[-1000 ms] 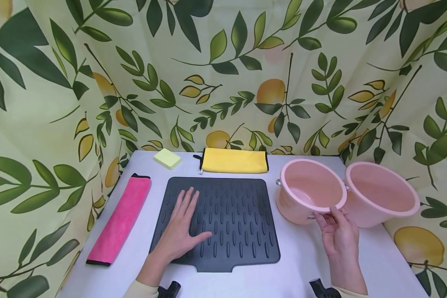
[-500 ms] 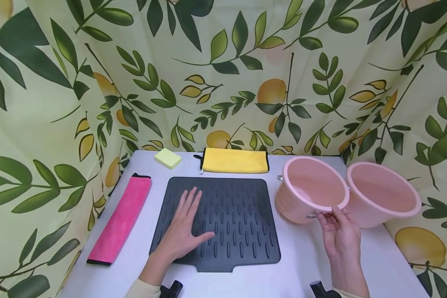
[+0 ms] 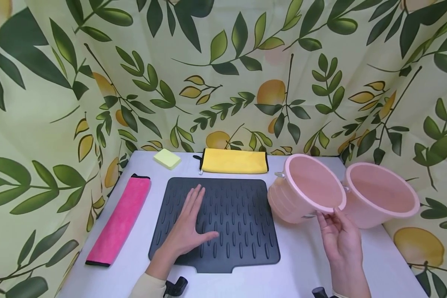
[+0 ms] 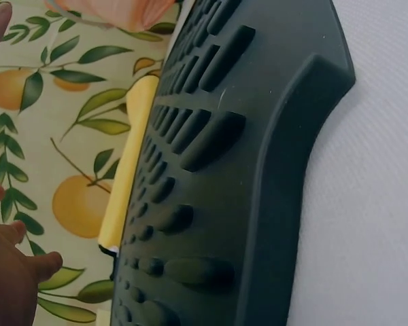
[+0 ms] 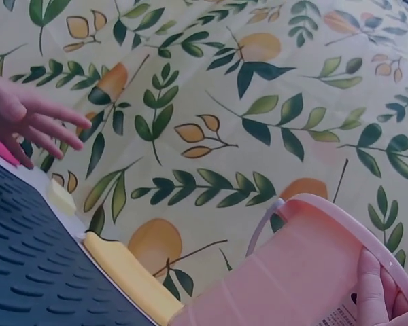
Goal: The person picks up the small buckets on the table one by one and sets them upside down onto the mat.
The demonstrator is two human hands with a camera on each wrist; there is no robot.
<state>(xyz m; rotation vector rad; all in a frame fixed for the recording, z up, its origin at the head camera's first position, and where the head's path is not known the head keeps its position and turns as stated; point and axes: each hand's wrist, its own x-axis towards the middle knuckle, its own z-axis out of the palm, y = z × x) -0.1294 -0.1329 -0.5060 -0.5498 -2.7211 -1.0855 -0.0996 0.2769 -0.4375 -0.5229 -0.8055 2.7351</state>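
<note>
Two pink buckets stand at the right of the table. My right hand (image 3: 340,236) pinches the near rim of the left bucket (image 3: 294,203), which tilts toward the right, its left side over the mat's edge. In the right wrist view, the fingers (image 5: 372,288) grip that rim, and the bucket's handle (image 5: 262,227) shows beyond. The second pink bucket (image 3: 372,215) is upright, close beside the first. My left hand (image 3: 186,225) hovers over the dark ribbed rubber mat (image 3: 242,223), fingers straight and thumb spread, holding nothing. In the left wrist view the mat (image 4: 272,136) lies below that hand.
A folded pink cloth (image 3: 119,221) with black edging lies at the left. At the back are a pale yellow sponge (image 3: 167,159) and a folded yellow cloth (image 3: 234,161). A leaf-patterned curtain (image 3: 231,95) closes off the back and sides of the white table (image 3: 283,277).
The left bucket has gone from nearly upright to tilted, its base swinging left toward the mat, with my right hand on its rim. My left hand has drifted slightly right.
</note>
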